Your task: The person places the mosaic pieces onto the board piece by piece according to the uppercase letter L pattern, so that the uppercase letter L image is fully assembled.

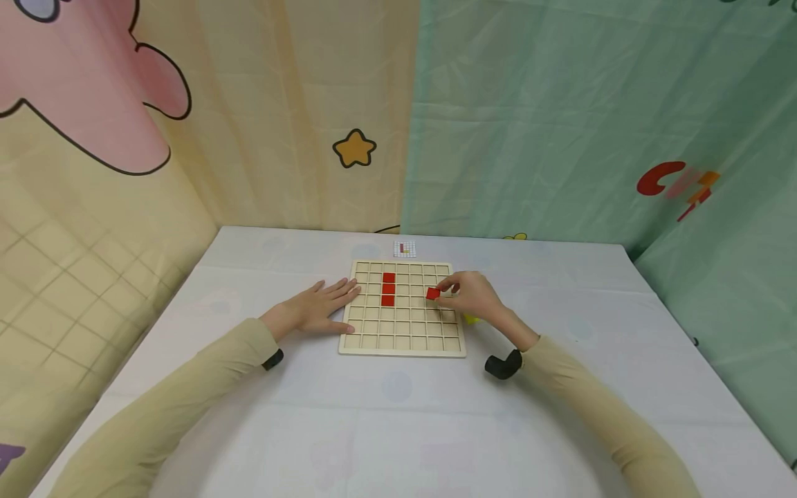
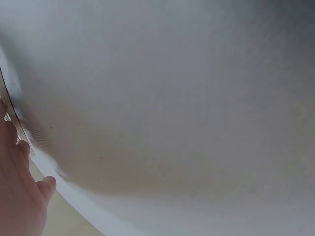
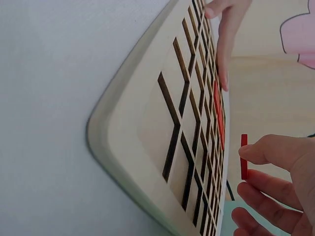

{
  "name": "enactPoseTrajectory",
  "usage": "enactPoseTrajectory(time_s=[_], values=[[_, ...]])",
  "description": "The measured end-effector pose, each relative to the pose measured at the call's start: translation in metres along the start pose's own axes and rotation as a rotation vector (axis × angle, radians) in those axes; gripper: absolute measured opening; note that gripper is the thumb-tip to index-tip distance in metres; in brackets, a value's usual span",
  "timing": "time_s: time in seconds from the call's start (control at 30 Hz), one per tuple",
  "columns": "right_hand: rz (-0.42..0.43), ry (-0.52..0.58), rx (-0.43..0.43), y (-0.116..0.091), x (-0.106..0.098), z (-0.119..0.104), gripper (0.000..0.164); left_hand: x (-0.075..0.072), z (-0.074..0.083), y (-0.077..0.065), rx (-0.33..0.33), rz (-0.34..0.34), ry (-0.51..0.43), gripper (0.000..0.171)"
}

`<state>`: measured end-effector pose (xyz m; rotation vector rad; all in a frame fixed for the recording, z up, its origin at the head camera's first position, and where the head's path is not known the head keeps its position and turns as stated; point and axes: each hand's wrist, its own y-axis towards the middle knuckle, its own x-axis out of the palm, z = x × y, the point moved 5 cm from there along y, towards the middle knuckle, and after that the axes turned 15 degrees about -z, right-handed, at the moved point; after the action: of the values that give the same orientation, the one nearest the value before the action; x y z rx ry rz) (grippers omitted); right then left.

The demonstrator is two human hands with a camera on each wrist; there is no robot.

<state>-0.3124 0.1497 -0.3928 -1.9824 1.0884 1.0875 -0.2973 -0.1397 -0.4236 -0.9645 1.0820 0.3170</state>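
Observation:
A wooden grid board (image 1: 405, 348) lies on the white-covered table. Three red square tiles (image 1: 389, 289) sit in one column of its cells, left of the middle. My left hand (image 1: 314, 309) rests with fingers spread on the board's left edge; the left wrist view catches only part of that hand (image 2: 22, 191). Between thumb and fingertips my right hand (image 1: 472, 296) pinches another red square tile (image 1: 433, 294) over the board's right side. In the right wrist view this tile (image 3: 244, 156) is seen edge-on, apart from the board.
Behind the board lies a small printed pattern card (image 1: 405, 249). Something yellow (image 1: 471, 319) shows partly under my right hand, beside the board's right edge. Patterned curtains (image 1: 299, 124) hang around the table (image 1: 398, 429). A black band or device (image 1: 503, 365) sits at my right wrist.

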Motion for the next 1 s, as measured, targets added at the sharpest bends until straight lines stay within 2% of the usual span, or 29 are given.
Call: enactPoseTrajectory(time_s=[0.2, 0.47, 0.7, 1.0], values=[[-0.013, -0.009, -0.082, 0.011, 0.011, -0.024, 0.026, 0.001, -0.001, 0.000, 0.011, -0.006, -0.009, 0.090], [-0.058, -0.015, -0.139, 0.025, 0.030, -0.047, 0.025, 0.001, -0.002, 0.001, 0.026, -0.021, 0.015, 0.086], [-0.106, -0.042, -0.146, 0.034, 0.045, -0.060, 0.025, 0.000, 0.000, 0.003, 0.026, -0.025, 0.021, 0.083], [-0.116, -0.045, -0.143, 0.035, 0.048, -0.064, 0.025, 0.000, 0.001, 0.003, 0.031, -0.024, 0.029, 0.081]])
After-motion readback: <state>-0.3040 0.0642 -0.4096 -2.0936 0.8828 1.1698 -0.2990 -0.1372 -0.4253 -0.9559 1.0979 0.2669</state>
